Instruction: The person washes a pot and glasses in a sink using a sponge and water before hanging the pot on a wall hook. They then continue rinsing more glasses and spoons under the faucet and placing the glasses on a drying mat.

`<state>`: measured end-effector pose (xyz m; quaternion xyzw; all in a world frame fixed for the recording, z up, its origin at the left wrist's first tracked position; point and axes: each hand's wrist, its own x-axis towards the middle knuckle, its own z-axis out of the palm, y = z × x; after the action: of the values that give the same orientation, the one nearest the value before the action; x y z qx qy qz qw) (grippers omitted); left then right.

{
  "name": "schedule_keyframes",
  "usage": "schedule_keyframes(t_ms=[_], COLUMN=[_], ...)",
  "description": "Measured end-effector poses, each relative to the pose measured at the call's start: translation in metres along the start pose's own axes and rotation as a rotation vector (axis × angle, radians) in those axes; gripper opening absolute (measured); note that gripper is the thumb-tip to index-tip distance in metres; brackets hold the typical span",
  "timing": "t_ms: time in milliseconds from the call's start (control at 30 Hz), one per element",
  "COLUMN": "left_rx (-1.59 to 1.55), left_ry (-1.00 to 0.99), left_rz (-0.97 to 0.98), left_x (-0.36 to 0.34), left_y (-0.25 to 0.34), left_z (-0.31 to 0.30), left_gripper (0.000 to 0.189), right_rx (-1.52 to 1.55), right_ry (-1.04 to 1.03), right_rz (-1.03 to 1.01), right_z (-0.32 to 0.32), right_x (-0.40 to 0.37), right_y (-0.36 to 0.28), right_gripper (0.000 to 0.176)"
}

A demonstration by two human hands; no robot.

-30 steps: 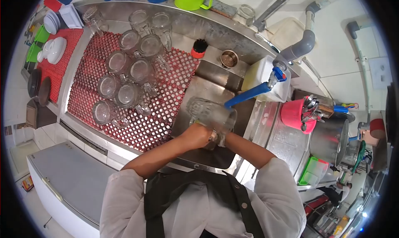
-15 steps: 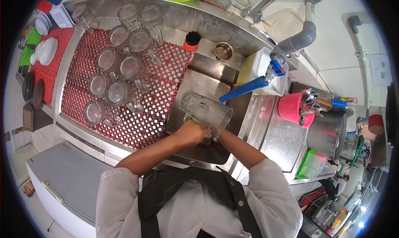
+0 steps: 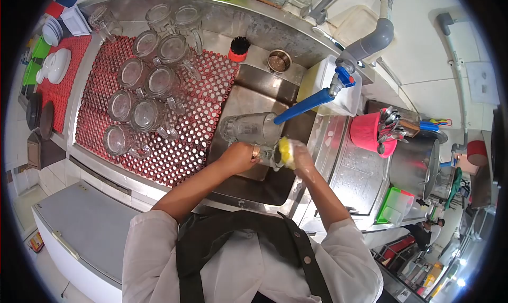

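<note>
Over the sink [image 3: 248, 99], a clear glass mug [image 3: 250, 127] lies sideways with its mouth to the right, near the end of a blue hose [image 3: 304, 107]. The mug's handle points toward me, and my left hand [image 3: 238, 157] is closed around it. Right beside the handle, my right hand [image 3: 304, 159] grips a yellow sponge [image 3: 286, 153] with white suds on it. Several more mugs [image 3: 145, 115] stand upside down on the red mat [image 3: 95, 118] to the left.
A black-bristled brush [image 3: 239, 46] and a small metal cup [image 3: 279, 61] stand behind the sink. To the right are a white container [image 3: 338, 86], a pink bucket [image 3: 365, 134] of cutlery and a large metal pot [image 3: 413, 165]. A person [image 3: 426, 233] is far off at lower right.
My right hand has come out from behind the mug to its right, bringing the yellow sponge into sight. The mug has turned more level and shifted slightly left.
</note>
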<state>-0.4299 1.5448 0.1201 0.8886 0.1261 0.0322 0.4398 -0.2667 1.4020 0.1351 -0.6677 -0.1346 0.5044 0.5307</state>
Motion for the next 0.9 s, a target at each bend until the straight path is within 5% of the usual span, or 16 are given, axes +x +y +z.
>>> schedule_keyframes(t_ms=[167,200,300,333,433,533,633,733,800,900], left_rx=[0.045,0.039,0.098,0.127,0.063,0.079,0.077,0.079,0.026,0.026], left_ry=[-0.106,-0.129,-0.132,-0.127,-0.188,-0.223,-0.244,-0.257,-0.2,-0.239], left_rz=[0.013,0.017,0.077,0.108,0.117,0.121,0.039,0.047,0.075,0.068], left_x=[-0.002,-0.004,-0.009,-0.011,-0.014,-0.019,-0.023,-0.018,-0.016,-0.013], left_y=[0.008,0.013,0.022,0.025,0.027,0.021,0.015,0.016,0.017,0.018], left_z=[0.006,0.005,0.007,0.01,0.014,0.019,0.012,0.004,0.015,0.019], left_gripper=[0.026,0.025,0.02,0.017,0.01,0.011,0.014,0.016,0.017,0.018], right_rx=[-1.07,-1.052,-0.79,-0.946,-0.783,-0.262,-0.035,-1.445,-1.152,-0.804], right_ry=[-0.058,-0.27,-0.58,-0.687,-0.457,-0.637,-0.402,-0.699,-0.522,-0.53], right_rz=[-0.582,-0.364,-0.593,-0.707,0.071,0.215,0.31,-0.413,-0.258,-0.294], right_z=[0.028,0.028,0.032,0.042,0.08,0.068,0.069,0.048,0.072,0.066], right_x=[0.005,0.018,0.054,0.069,0.07,0.073,0.07,0.086,0.046,0.066], right_y=[-0.046,-0.032,0.004,0.008,0.018,0.042,0.042,0.057,-0.01,0.034], right_gripper=[0.021,0.027,0.025,0.027,0.027,0.028,0.031,0.031,0.031,0.03])
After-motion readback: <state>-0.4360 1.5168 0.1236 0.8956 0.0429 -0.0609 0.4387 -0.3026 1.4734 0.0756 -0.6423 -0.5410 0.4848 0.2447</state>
